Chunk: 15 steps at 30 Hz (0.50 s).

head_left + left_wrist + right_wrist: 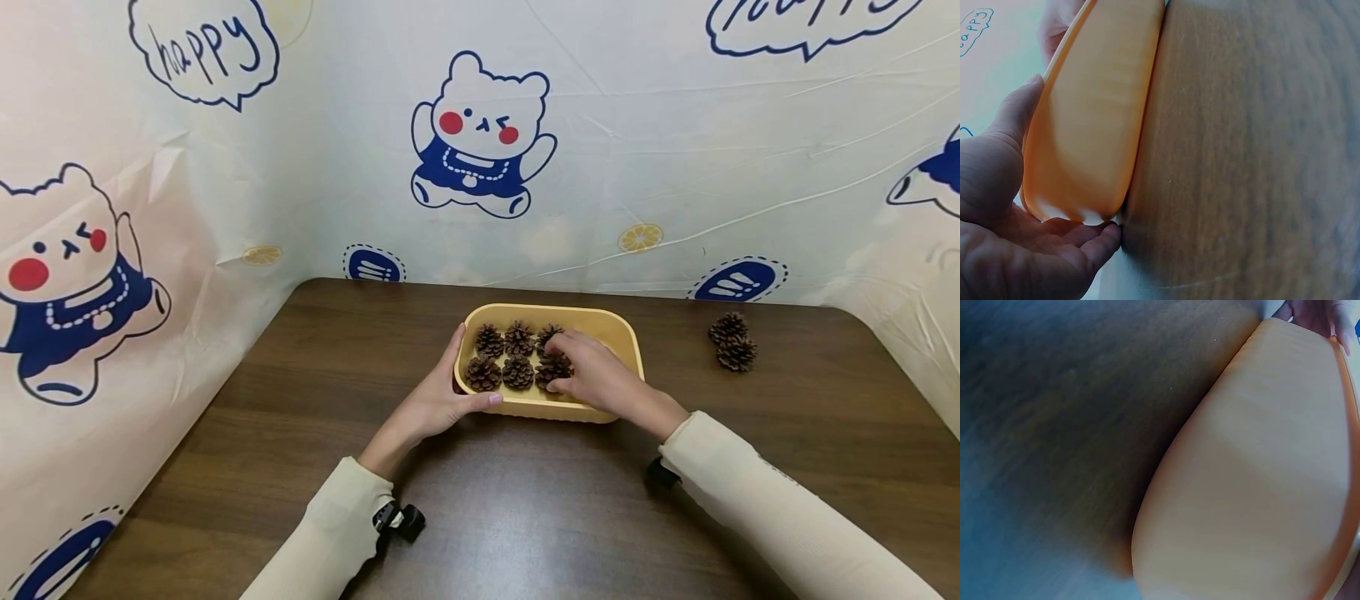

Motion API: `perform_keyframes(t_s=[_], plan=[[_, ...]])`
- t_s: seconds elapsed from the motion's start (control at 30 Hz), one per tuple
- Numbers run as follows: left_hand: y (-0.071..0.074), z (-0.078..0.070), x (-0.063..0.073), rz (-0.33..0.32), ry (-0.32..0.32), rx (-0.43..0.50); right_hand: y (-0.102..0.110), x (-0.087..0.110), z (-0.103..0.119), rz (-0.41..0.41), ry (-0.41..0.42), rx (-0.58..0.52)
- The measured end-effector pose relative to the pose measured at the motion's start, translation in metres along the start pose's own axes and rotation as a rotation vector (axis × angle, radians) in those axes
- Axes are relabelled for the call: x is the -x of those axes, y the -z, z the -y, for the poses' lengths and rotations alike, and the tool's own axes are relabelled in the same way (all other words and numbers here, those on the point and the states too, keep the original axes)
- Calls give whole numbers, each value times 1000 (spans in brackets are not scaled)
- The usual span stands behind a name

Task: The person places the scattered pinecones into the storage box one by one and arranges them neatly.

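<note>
A yellow plastic basket [555, 410] stands on the table with several brown pine cones [518, 372] in two rows inside it. My left hand [431, 402] grips the basket's left end, thumb at the front rim and fingers along the end wall. The left wrist view shows that hand [1016, 219] against the basket's side [1097, 112]. Reaching over the front rim, my right hand [603, 377] pinches the front right pine cone [550, 369] between thumb and fingers, partly covering it. In the right wrist view the basket wall [1254, 469] hides the right hand's fingers.
Two more pine cones, a rear one [727, 327] and a front one [737, 353], lie together on the brown wooden table [315, 367], right of the basket. A printed cloth [337, 167] with cartoon bears hangs behind and beside the table.
</note>
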<state>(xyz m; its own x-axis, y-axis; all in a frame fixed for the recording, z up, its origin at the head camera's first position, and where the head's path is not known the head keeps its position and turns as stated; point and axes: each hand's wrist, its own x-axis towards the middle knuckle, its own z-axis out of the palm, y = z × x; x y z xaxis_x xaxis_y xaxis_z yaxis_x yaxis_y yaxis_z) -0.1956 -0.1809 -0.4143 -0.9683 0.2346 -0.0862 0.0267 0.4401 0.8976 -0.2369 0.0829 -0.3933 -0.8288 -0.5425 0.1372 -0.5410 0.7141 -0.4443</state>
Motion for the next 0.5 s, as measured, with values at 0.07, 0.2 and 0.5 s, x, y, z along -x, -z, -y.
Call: perform_keyframes(t_s=[0.07,0.2,0.5], plan=[[0,0,0,0,-2,-1,0,0,0,2,-3,0],[0,-1,0,-2,-1,-7,1,0,-1,2,-7,-1],[-1,-3,1,-9,6,-16,2,3,-1,-17,17,-21]])
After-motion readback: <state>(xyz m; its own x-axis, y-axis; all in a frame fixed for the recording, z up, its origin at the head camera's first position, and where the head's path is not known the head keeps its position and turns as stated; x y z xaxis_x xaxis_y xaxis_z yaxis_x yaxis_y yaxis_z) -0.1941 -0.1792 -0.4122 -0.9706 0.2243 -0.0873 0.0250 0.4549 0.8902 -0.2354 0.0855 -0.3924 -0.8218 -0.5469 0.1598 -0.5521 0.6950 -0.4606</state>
